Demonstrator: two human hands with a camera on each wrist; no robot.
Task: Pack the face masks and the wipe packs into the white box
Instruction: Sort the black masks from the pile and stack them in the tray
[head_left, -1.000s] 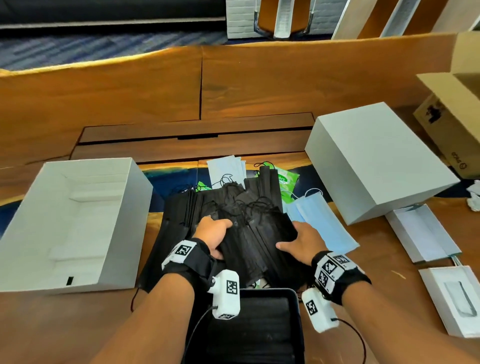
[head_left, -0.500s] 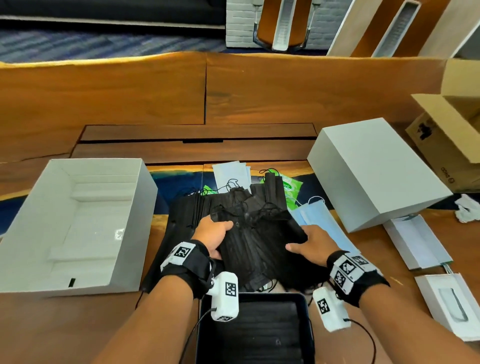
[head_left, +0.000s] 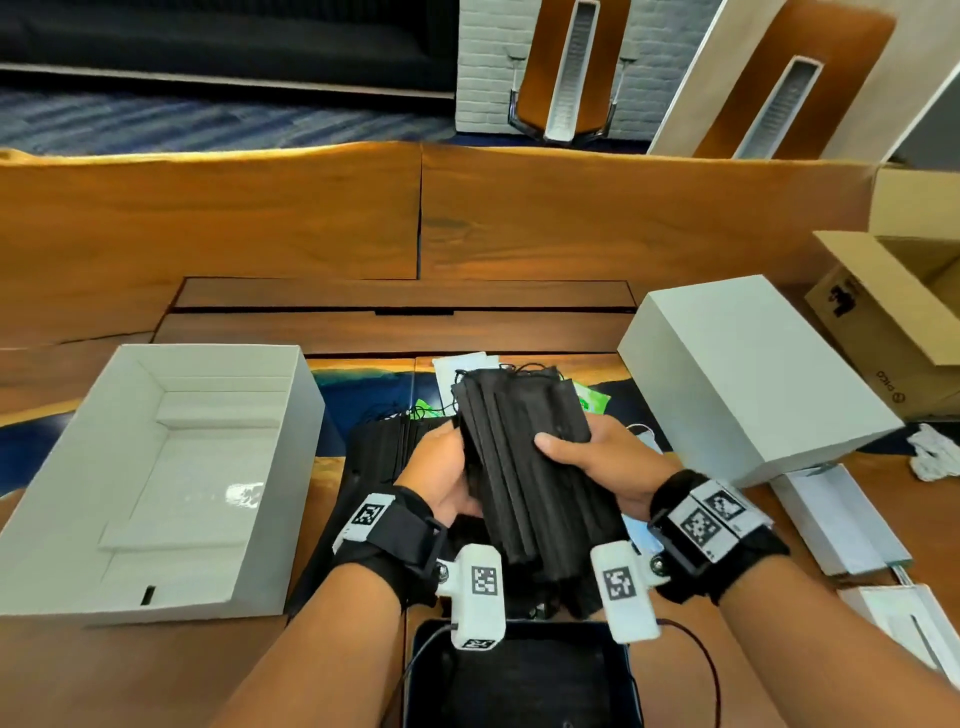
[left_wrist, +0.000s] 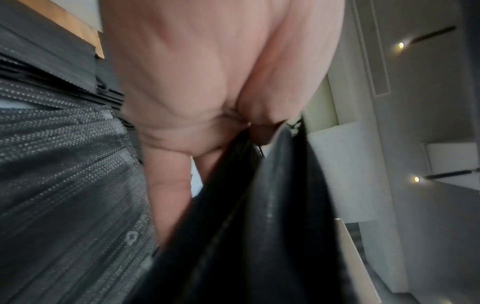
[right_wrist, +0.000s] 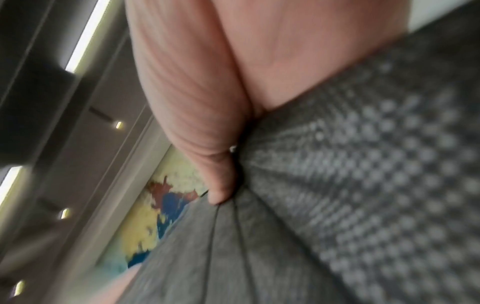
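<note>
Both hands hold a thick stack of black face masks (head_left: 524, 467) lifted off the table, tilted away from me. My left hand (head_left: 441, 467) grips its left edge, my right hand (head_left: 592, 457) its right side with the thumb on top. In the left wrist view my left hand (left_wrist: 197, 115) has its fingers curled under the black mask stack (left_wrist: 254, 226). The right wrist view shows my thumb pressed on the black masks (right_wrist: 337, 195). More black masks (head_left: 379, 452) lie below on the table. The open white box (head_left: 156, 467) stands at the left. A green wipe pack (head_left: 589, 402) and blue masks (head_left: 644, 436) peek out behind.
A closed white box lid (head_left: 748, 374) stands at the right, a brown cardboard carton (head_left: 898, 322) behind it. White flat packets (head_left: 841, 519) lie at the right. A black tray (head_left: 519, 680) sits at the table's near edge. White paper (head_left: 462, 369) lies behind the masks.
The hands gathered the loose black masks into one stack and lifted it off the table, turning it more upright. The head view has tilted up slightly.
</note>
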